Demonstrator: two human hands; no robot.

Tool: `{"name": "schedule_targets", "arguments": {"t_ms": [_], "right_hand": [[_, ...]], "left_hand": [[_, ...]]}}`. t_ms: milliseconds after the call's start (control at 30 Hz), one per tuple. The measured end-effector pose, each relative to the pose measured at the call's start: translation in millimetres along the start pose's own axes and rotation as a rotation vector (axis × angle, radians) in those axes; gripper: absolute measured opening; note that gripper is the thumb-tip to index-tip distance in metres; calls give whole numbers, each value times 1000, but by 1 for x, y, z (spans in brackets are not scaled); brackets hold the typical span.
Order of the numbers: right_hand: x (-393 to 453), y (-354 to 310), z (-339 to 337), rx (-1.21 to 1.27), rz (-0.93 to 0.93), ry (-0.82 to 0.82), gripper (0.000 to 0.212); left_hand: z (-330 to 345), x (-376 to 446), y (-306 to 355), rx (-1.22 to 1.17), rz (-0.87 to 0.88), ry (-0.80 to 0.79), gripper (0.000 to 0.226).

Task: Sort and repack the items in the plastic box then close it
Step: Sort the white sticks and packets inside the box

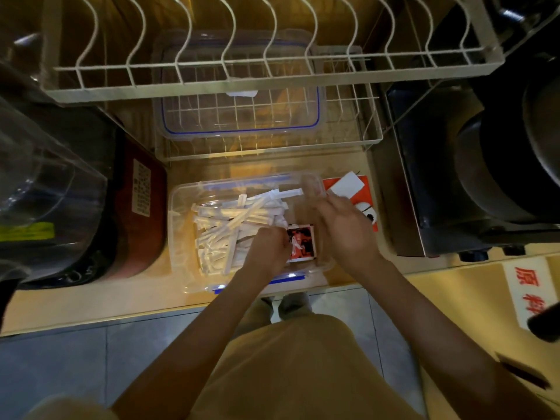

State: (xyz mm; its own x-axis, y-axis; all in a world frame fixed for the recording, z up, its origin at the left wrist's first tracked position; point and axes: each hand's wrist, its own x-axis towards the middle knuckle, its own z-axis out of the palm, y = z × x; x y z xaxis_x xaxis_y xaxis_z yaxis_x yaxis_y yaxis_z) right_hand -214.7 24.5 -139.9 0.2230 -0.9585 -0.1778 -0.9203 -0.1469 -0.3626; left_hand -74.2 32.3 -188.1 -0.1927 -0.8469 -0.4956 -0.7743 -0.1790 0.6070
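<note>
Plastic box [181, 237] sits open on the counter edge right under both my hands, its long side toward me, so I can reach in without leaning. My left hand [268, 253] is down inside it with the fingers curled at the left edge of the red and black packet [301, 244]; I judge I am pinching that edge to stand the packet against the right end wall, though the fingertips themselves are hidden behind my knuckles. My right hand [342, 228] hovers just right of the packet, over the box's right end, fingers loosely bent; it is blurred, and I cannot tell whether it holds anything or only steadies the packet from the other side.

To the left of my left hand the white syringes [239, 219] lie in a loose heap, crossed over one another, one sticking out toward the far right corner. They take the left and middle of the box, which is why the packet goes into the gap at the right.

Beyond my right hand, outside the box, a red and white card [348, 186] lies flat on the counter, perhaps waiting its turn. Farther ahead of both hands the lid [239, 128] with its blue seal rests in the lower wire rack [368, 137], out of the way until packing is finished. By my reckoning the sorting is partway done and closing is not yet near.
</note>
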Motion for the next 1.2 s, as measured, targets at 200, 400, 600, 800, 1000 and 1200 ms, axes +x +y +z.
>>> {"name": "schedule_targets", "arguments": {"t_ms": [200,400,600,800,1000,1200], "right_hand": [[-23,10,15,307,241,27,49],[-20,14,12,476,302,25,39],[-19,14,16,500,315,32,35],[-20,13,19,420,283,40,38],[-17,13,11,312,290,-8,40],[-7,-12,4,207,112,52,29]], "left_hand": [[6,2,8,-15,-56,14,17],[6,7,11,-8,37,5,35],[2,18,11,115,85,-138,20],[-1,19,17,61,-15,-166,27],[-14,13,17,-185,-160,-236,33],[-50,-7,-8,-190,-87,-12,26]]}}
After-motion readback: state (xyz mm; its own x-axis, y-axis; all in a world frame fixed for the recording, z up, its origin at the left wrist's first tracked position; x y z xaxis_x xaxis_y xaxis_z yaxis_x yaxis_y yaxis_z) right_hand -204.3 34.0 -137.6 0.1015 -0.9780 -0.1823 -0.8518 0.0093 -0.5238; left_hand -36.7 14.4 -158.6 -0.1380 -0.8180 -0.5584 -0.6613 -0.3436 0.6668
